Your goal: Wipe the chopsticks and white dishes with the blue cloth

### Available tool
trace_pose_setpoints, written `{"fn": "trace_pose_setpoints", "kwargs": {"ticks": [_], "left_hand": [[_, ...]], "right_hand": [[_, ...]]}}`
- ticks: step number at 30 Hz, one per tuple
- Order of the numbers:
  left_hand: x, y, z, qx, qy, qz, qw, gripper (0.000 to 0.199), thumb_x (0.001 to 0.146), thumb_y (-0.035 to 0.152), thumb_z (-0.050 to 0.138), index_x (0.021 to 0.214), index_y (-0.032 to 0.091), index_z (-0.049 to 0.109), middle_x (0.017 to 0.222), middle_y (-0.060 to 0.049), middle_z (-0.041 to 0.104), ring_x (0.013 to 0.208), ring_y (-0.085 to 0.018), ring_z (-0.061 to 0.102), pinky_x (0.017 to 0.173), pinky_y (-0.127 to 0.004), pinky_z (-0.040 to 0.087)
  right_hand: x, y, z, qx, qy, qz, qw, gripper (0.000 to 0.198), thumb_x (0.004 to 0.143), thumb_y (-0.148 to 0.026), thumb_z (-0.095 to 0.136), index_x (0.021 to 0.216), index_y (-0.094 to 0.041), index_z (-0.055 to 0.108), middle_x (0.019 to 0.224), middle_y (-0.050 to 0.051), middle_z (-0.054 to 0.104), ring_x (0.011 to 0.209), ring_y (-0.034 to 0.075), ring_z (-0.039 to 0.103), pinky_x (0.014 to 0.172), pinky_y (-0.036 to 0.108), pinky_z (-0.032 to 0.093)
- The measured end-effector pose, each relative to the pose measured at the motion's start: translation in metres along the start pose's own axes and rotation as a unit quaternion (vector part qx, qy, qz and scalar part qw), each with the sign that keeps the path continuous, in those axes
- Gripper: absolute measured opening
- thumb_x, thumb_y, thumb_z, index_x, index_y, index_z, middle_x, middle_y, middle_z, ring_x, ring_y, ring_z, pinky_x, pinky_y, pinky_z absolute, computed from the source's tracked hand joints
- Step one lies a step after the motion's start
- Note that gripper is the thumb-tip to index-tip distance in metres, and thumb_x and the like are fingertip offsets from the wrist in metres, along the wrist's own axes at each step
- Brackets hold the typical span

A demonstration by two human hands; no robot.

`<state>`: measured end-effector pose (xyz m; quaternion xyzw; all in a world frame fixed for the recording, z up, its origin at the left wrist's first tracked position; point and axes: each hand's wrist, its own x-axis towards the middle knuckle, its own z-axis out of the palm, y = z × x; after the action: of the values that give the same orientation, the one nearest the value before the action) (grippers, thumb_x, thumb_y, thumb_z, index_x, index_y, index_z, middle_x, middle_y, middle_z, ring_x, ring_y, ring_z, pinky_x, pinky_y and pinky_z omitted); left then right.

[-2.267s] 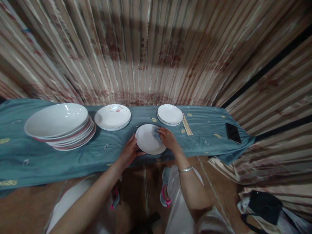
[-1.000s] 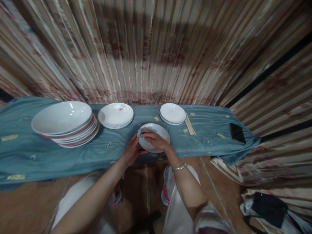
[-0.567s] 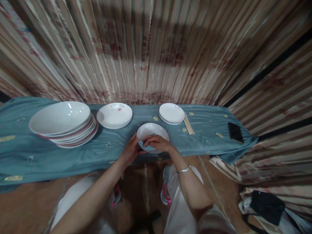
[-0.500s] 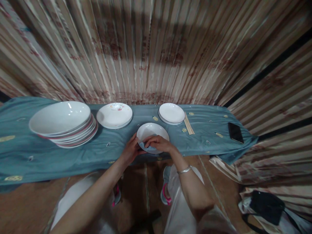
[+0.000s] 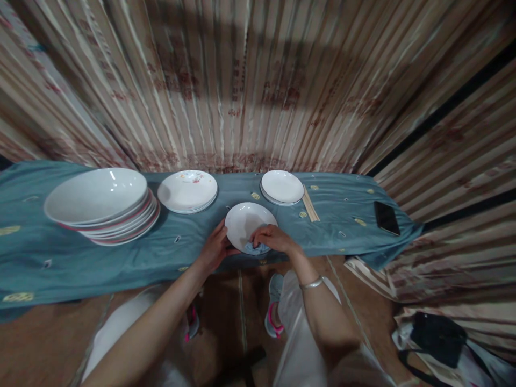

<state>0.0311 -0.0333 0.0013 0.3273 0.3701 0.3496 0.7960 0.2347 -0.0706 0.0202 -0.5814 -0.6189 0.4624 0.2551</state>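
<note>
A white plate [image 5: 241, 226] is at the near edge of the table, straight in front of me. My left hand [image 5: 216, 245] grips its left rim, thumb low and fingers along the side. Pressed against the lower right of the plate's inner face is a crumpled light-blue cloth [image 5: 257, 248]. My right hand [image 5: 272, 238] is closed over that cloth, with a silver bangle on the wrist. The fingertips are partly hidden by the hand itself.
A tall stack of large white dishes [image 5: 99, 196] stands at left, beside flower-patterned plates [image 5: 187, 191]. Smaller plates [image 5: 282, 186] lie behind on the right, with chopsticks [image 5: 310, 203] alongside. A phone [image 5: 386, 217] rests on the blue-green tablecloth [image 5: 338, 209]. A curtain [image 5: 234, 86] hangs behind.
My right hand has slid the cloth rightward across the plate, from its left side to its lower right. My left hand keeps its hold on the rim.
</note>
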Motion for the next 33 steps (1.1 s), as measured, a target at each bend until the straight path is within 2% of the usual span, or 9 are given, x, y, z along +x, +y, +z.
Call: {"fn": "trace_pose_setpoints", "kwargs": {"ticks": [5,12,16,21,27,33], "left_hand": [[-0.001,0.001,0.001,-0.011,0.003,-0.004,1.000,0.063,0.085,0.034,0.063,0.143,0.030,0.041,0.115,-0.010,0.068,0.082,-0.021,0.069,0.064,-0.033,0.059],[0.001,-0.001,0.000,0.001,0.009,0.001,1.000,0.059,0.084,0.034,0.064,0.140,0.030,0.045,0.109,-0.008,0.069,0.082,-0.020,0.068,0.063,-0.033,0.059],[0.001,0.000,0.001,0.010,0.008,0.002,1.000,0.058,0.086,0.034,0.061,0.141,0.030,0.044,0.105,-0.007,0.070,0.079,-0.020,0.067,0.061,-0.033,0.059],[-0.001,0.001,0.002,-0.002,0.014,-0.003,1.000,0.057,0.085,0.031,0.062,0.139,0.031,0.045,0.109,-0.007,0.069,0.083,-0.020,0.067,0.066,-0.035,0.059],[0.000,0.000,0.002,-0.001,0.015,0.000,1.000,0.057,0.086,0.033,0.061,0.141,0.031,0.044,0.108,-0.007,0.069,0.083,-0.021,0.068,0.066,-0.035,0.059],[0.001,0.000,0.001,-0.012,0.008,-0.001,1.000,0.062,0.086,0.033,0.062,0.144,0.031,0.040,0.116,-0.009,0.067,0.084,-0.022,0.069,0.066,-0.038,0.060]], "right_hand": [[0.000,0.008,-0.002,-0.032,0.039,0.017,0.999,0.025,0.074,-0.014,0.050,0.063,-0.016,0.073,0.084,0.002,0.075,0.071,0.013,0.064,0.067,0.021,0.046],[0.001,0.011,-0.007,-0.086,0.088,0.018,0.992,0.027,0.077,-0.011,0.049,0.071,-0.018,0.074,0.074,0.001,0.074,0.068,0.013,0.066,0.061,0.021,0.047],[0.002,0.015,-0.009,-0.129,0.118,-0.012,0.984,0.028,0.080,-0.009,0.047,0.070,-0.018,0.073,0.081,0.002,0.075,0.075,0.014,0.066,0.071,0.023,0.049],[0.008,0.023,-0.009,-0.177,0.151,-0.052,0.971,0.028,0.082,-0.007,0.046,0.075,-0.018,0.071,0.087,0.002,0.074,0.083,0.014,0.065,0.080,0.025,0.048],[0.018,0.030,-0.007,-0.186,0.184,-0.087,0.961,0.029,0.079,-0.003,0.045,0.085,-0.018,0.069,0.098,0.004,0.072,0.094,0.016,0.064,0.092,0.030,0.046],[0.030,0.036,-0.002,-0.187,0.194,-0.117,0.956,0.030,0.080,-0.004,0.045,0.094,-0.016,0.069,0.105,0.008,0.069,0.104,0.019,0.061,0.099,0.036,0.042]]}}
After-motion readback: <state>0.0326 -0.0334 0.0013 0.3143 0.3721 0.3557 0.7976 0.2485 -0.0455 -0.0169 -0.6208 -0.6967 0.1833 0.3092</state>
